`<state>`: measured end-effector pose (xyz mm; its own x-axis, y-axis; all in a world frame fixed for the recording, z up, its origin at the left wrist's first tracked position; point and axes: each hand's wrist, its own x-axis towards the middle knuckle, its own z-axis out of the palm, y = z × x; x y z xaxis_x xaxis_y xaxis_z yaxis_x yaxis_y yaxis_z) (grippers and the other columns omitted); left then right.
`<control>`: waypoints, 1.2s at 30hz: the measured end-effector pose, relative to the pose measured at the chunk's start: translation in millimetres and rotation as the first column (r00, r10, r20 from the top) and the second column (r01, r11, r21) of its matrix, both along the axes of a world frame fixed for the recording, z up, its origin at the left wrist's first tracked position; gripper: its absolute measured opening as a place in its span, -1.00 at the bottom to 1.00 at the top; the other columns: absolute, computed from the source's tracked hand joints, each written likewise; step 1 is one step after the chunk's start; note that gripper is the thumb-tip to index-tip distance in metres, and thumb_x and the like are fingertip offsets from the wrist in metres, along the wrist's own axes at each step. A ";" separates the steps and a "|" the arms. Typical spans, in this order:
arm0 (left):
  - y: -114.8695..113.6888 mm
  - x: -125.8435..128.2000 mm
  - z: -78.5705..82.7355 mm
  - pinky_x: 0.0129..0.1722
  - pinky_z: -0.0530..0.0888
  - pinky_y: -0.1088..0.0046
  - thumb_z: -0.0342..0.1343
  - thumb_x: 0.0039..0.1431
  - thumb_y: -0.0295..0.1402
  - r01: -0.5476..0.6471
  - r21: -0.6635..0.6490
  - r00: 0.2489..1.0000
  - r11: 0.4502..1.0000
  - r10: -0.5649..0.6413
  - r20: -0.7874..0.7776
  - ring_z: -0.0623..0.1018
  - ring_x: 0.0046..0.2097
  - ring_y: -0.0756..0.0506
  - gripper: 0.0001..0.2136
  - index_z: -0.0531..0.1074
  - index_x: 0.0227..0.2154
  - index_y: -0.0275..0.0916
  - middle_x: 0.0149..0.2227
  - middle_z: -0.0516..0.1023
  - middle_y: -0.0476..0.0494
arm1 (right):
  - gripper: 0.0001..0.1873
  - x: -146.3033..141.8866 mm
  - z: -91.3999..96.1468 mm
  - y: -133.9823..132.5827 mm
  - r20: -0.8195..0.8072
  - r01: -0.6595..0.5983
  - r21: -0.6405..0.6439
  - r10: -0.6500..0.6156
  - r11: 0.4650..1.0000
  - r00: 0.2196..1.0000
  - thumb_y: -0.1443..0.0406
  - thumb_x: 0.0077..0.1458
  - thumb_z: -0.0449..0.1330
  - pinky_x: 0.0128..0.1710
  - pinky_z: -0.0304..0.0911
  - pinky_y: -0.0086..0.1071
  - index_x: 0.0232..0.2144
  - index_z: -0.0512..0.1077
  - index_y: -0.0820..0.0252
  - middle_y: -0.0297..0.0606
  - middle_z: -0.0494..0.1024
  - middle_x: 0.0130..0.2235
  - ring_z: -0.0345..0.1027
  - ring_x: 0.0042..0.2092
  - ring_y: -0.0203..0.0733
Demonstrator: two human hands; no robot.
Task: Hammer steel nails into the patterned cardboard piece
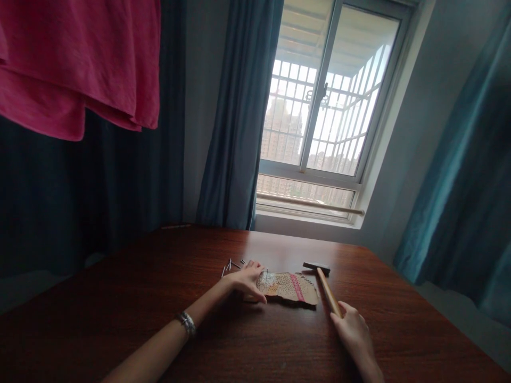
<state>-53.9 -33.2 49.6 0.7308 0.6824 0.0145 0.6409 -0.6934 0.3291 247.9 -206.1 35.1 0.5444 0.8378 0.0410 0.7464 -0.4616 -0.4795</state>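
Observation:
A flat tan board with a ragged near edge, dark speckles and a pink stripe lies mid-table. My left hand rests across its left end, thumb spread away from the fingers. Close to those fingertips a thin nail stands upright on the board. My right hand is closed round the lower wooden handle of a hammer. The hammer's dark head lies beyond the board's far right corner, apart from it. Several loose nails lie behind my left hand.
The brown wooden table stretches to the wall below a barred window. Blue curtains hang on both sides. A pink cloth hangs at the upper left. A thin strip lies at the table's far left edge.

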 end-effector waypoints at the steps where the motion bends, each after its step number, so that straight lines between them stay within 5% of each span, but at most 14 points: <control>1: -1.3 0.9 0.7 0.09 0.10 0.21 0.25 -0.49 0.12 -0.004 0.000 1.000 1.000 0.004 -0.009 0.20 0.07 -0.29 -0.11 0.23 0.03 -0.15 0.02 0.23 -0.21 | -0.50 0.2 0.0 -0.2 0.007 -0.007 -0.007 0.007 1.000 1.000 0.21 -0.08 0.03 -0.18 0.24 -0.31 -0.05 0.39 0.20 -0.07 0.56 -0.19 0.41 -0.12 0.01; 14: 1.5 3.6 -8.0 0.12 0.05 0.12 0.23 -0.37 0.09 -0.015 -0.001 1.000 1.000 0.015 -0.011 0.13 0.15 -0.35 -0.05 0.07 0.14 -0.18 0.10 0.17 -0.32 | -0.67 -5.3 1.6 -5.5 0.162 -0.046 -0.053 0.054 0.997 0.985 0.17 0.05 -0.04 -0.27 0.25 -0.27 -0.24 0.43 0.15 -0.07 0.53 -0.24 0.44 -0.20 0.03; 29: -5.8 10.2 -10.9 0.14 0.06 0.21 0.26 -0.37 0.06 0.037 0.009 0.989 0.999 -0.038 0.145 0.16 0.14 -0.30 -0.02 0.02 0.17 -0.17 0.10 0.19 -0.28 | -0.67 23.9 -22.7 9.2 0.215 -0.013 -0.097 0.034 0.995 0.976 0.27 0.02 0.01 -0.19 0.24 -0.32 -0.18 0.40 0.27 -0.02 0.49 -0.23 0.39 -0.16 -0.02; 36: -8.1 9.5 -11.5 0.12 0.09 0.20 0.26 -0.39 0.07 0.035 0.017 0.990 0.999 -0.037 0.135 0.18 0.12 -0.31 -0.03 0.06 0.16 -0.16 0.08 0.21 -0.27 | -0.62 10.5 -11.4 6.6 0.331 0.026 -0.081 0.003 0.996 0.944 0.23 0.04 0.01 -0.20 0.22 -0.20 -0.11 0.39 0.25 0.03 0.44 -0.19 0.35 -0.16 0.09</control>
<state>-44.4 -41.3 38.1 0.7459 0.6543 0.1246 0.5654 -0.7209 0.4009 258.5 -199.5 23.7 0.5217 0.8397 0.1509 0.8507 -0.4986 -0.1663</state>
